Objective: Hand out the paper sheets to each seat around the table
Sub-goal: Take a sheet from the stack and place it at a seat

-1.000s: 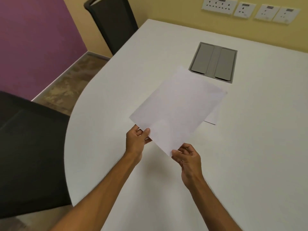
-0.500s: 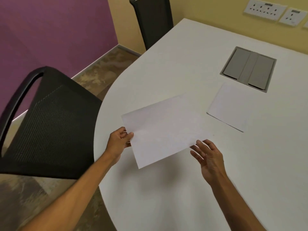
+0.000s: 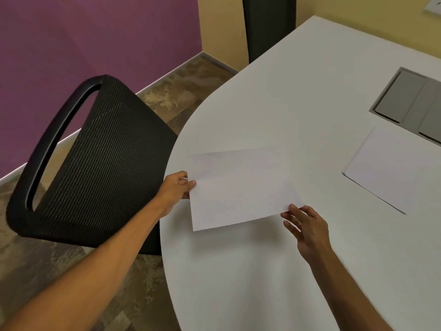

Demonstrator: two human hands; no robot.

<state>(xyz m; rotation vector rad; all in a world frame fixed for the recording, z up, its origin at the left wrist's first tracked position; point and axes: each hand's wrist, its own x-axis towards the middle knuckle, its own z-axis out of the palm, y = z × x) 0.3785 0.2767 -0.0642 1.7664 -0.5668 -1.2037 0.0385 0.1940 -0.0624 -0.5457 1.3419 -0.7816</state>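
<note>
A white paper sheet [image 3: 241, 187] hovers low over the white table [image 3: 298, 96], near its curved left edge, in front of a black mesh chair [image 3: 95, 158]. My left hand [image 3: 175, 188] pinches the sheet's left edge between thumb and fingers. My right hand [image 3: 307, 225] is at the sheet's lower right corner with fingers spread; its fingertips touch the corner without gripping. A stack of paper sheets [image 3: 396, 168] lies flat on the table to the right.
A grey flap cover [image 3: 410, 101] is set into the tabletop behind the stack. A second black chair [image 3: 269, 25] stands at the far table edge by the yellow wall. A wall socket [image 3: 434, 7] shows top right. Brown floor lies left of the table.
The sheet has moved left from over the stack toward the mesh chair's seat and turned level. My right hand let go of its grip and opened. The view swung left.
</note>
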